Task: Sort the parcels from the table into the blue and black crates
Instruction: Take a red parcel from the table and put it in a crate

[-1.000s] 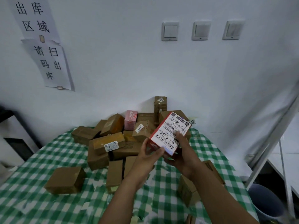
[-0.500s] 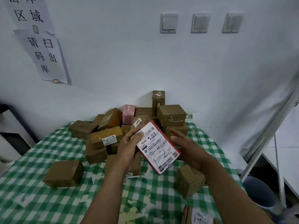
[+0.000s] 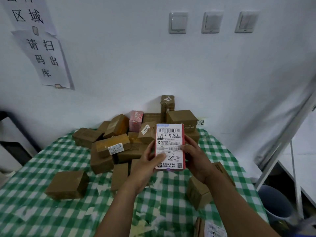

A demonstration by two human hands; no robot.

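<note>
holding a red parcel [image 3: 169,142] upright above the tabletop [image 3: 51,218], label side up toward the head. left grip [image 3: 147,166] wrapped on its left edge, thumb across the label; right grip [image 3: 196,159] wrapped round its right edge. pile of brown boxes [image 3: 112,146] just behind both grips, loose box [image 3: 67,184] well left of them.

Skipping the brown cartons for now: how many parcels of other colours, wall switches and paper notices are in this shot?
Red parcel: 1
Pink parcel: 1
Wall switches: 3
Paper notices: 2
Total: 7
</note>
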